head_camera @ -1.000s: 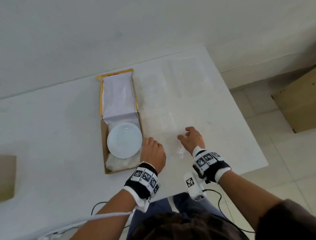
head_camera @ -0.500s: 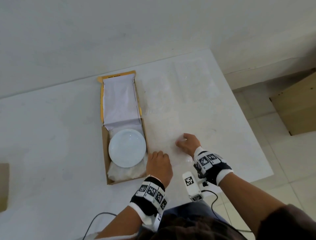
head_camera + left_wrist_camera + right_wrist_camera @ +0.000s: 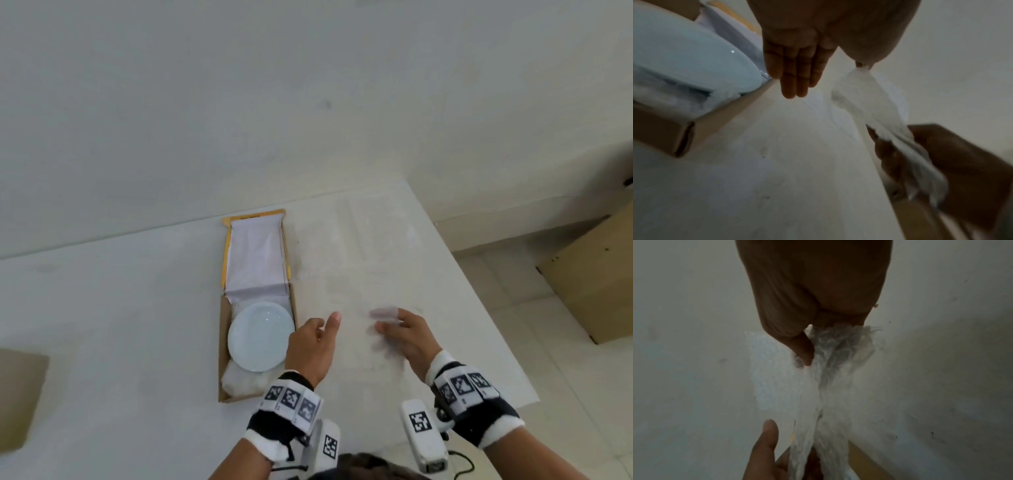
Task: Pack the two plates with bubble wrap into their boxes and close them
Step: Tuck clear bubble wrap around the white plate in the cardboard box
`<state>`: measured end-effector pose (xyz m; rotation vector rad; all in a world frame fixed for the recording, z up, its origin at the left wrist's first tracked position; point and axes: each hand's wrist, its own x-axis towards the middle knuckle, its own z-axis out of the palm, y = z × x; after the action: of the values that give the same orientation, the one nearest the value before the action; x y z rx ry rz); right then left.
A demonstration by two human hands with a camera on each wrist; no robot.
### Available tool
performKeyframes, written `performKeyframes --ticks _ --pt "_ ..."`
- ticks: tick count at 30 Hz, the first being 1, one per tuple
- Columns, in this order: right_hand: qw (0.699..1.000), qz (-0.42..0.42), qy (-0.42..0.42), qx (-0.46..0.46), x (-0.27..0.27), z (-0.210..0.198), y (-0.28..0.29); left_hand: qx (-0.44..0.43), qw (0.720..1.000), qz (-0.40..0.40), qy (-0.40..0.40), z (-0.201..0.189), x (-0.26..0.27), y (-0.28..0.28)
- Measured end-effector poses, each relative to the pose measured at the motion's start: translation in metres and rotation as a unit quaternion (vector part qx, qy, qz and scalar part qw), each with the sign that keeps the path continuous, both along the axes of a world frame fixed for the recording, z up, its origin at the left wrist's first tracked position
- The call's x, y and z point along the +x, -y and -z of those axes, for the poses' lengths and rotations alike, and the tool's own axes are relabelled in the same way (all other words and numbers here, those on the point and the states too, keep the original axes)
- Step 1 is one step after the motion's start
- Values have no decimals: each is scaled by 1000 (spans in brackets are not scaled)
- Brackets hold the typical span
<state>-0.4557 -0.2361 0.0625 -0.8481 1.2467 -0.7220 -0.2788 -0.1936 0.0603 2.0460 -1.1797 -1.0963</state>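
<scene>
Cardboard brown, a partly seen box (image 3: 20,397) sits at the table's (image 3: 120,325) left edge, well left of the open box (image 3: 222,363). That open box holds a white plate (image 3: 261,336) lying on bubble wrap padding (image 3: 239,383), and its lid (image 3: 255,260), lined with white paper, lies flat on the far side. Just right of the open box, the left hand (image 3: 310,346) hangs above the table with four fingers (image 3: 795,71) straight, while its thumb (image 3: 766,434) pinches one end of a bubble wrap sheet (image 3: 869,104). Further right, the right hand (image 3: 407,339), blurred in the head view, has curled fingers gripping the other end of the sheet, bunched between the hands. On the floor, right of the table, stands another carton (image 3: 596,284).
</scene>
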Motion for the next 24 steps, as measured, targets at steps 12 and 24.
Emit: performKeyframes --ticks 12,24 --pt "988 -114 107 14 -16 -30 -37 -50 975 -111 -188 -40 -12 -55" --pt "990 -96 105 21 -4 -23 -58 -3 937 -171 -304 -53 4 -75"
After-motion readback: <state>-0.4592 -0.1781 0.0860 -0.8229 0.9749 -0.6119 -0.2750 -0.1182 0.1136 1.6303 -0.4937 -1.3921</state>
